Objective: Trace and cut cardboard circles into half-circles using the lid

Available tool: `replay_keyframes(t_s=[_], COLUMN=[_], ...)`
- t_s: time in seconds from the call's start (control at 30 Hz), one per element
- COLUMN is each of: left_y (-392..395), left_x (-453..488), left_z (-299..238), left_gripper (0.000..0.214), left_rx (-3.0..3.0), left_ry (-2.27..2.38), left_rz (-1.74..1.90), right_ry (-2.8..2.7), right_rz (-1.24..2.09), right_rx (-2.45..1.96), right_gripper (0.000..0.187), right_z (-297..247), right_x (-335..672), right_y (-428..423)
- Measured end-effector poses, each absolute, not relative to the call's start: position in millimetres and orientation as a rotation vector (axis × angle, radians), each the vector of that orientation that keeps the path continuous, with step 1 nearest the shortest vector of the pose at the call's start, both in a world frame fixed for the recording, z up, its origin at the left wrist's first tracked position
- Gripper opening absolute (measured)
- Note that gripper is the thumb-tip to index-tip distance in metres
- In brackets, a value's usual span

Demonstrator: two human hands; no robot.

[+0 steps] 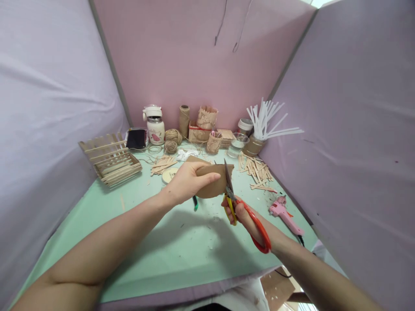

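Two hands are ours: the fingers of our left hand [189, 183] are closed on one brown cardboard piece [210, 183] above the desk [145, 268], while those of our right hand [240, 211] wrap round the handles of one pair of scissors [230, 191], a blade crossing the cardboard near its right end. We count two balls of twine [173, 136], one upright spool [184, 123], one white flask [155, 131] and one pink glue gun [287, 217]. Two heaps of wooden sticks [259, 169] flank our hands, and one slatted basket [118, 169] stands farther left. Our left hand and the cardboard partly hide one pale disc [168, 174] and one green-ended tool [195, 203].
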State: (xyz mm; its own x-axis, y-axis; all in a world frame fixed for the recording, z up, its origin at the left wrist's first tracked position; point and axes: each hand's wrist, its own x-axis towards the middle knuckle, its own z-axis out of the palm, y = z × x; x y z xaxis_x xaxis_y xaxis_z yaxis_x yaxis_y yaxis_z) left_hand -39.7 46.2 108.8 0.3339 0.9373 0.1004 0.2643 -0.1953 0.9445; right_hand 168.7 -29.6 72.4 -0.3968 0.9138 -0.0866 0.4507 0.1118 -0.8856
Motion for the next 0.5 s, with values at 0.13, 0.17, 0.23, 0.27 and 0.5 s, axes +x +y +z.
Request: replay_keyframes(t_s=[0.13, 0.17, 0.23, 0.27, 0.5], left_y=[45, 46, 49, 49, 42], left_x=[-41, -42, -43, -43, -39], left_z=[111, 111, 110, 110, 113], left_gripper=[0.032, 0.034, 0.036, 0.037, 0.028], left_rx=[1.728, 1.707, 1.665, 1.658, 1.778], left_ry=[1.129, 1.142, 1.147, 1.14, 1.156], left_rz=[0.987, 1.012, 1.022, 1.003, 0.816], right_ry=[-1.92, -1.926, -1.932, -1.928, -1.921], right_rz=[1.25, 1.252, 1.242, 1.231, 1.25], right_rx=[-1.261, -1.24, -1.218, -1.222, -1.387], right_gripper=[0.06, 0.059, 0.059, 0.059, 0.058], right_z=[71, 69, 64, 61, 68], right_x=[168, 168, 169, 170, 174], right_y=[-35, -36, -37, -37, -34])
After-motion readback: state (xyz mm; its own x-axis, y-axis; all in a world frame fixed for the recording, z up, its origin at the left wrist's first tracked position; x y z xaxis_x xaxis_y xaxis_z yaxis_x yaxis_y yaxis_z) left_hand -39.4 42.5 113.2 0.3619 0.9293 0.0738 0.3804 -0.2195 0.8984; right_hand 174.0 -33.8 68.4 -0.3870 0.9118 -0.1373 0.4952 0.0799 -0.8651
